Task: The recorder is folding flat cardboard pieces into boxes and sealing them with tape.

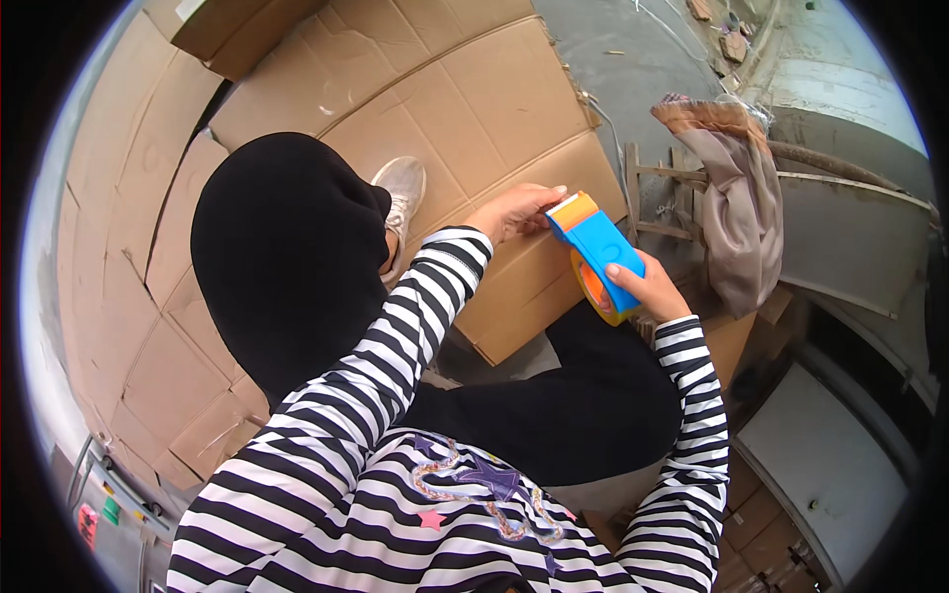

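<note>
Here, right fingers snug around blue tape dispenser; left fingers half-curled, hold unclear.

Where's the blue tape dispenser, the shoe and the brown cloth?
Blue tape dispenser [600,251], head view: its blue body.
Shoe [401,206], head view: its laces.
Brown cloth [737,212], head view: its middle folds.
</note>
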A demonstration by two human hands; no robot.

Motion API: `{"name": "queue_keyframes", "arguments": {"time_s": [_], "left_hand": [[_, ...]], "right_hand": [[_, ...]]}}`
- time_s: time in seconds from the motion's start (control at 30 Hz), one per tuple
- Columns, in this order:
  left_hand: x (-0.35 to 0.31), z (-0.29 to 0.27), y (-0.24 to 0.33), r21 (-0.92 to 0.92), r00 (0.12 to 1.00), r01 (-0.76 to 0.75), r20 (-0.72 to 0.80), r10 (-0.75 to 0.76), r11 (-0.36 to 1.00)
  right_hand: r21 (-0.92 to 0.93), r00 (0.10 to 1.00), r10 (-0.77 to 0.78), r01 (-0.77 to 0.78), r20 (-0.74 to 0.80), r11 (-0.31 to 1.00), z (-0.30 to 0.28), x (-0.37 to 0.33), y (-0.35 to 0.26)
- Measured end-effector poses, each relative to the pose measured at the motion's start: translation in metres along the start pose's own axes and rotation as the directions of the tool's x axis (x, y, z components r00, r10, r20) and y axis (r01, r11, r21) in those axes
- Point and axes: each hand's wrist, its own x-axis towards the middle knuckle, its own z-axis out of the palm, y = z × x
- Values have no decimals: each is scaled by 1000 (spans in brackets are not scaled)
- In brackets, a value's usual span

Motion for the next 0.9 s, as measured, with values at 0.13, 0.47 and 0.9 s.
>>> {"name": "queue_keyframes", "arguments": {"time_s": [0.13,0.47,0.9], "left_hand": [[7,-4,-4,37,996,-13,91,10,999],[9,-5,-11,98,995,-101,31,99,990],[20,-5,-20,189,967,-246,-12,253,951]], "right_hand": [[36,1000,19,-19,5,999,-2,-3,4],[81,999,-33,33,-1,996,-1,2,11],[77,997,75,-78,33,994,-6,-5,11]]}}
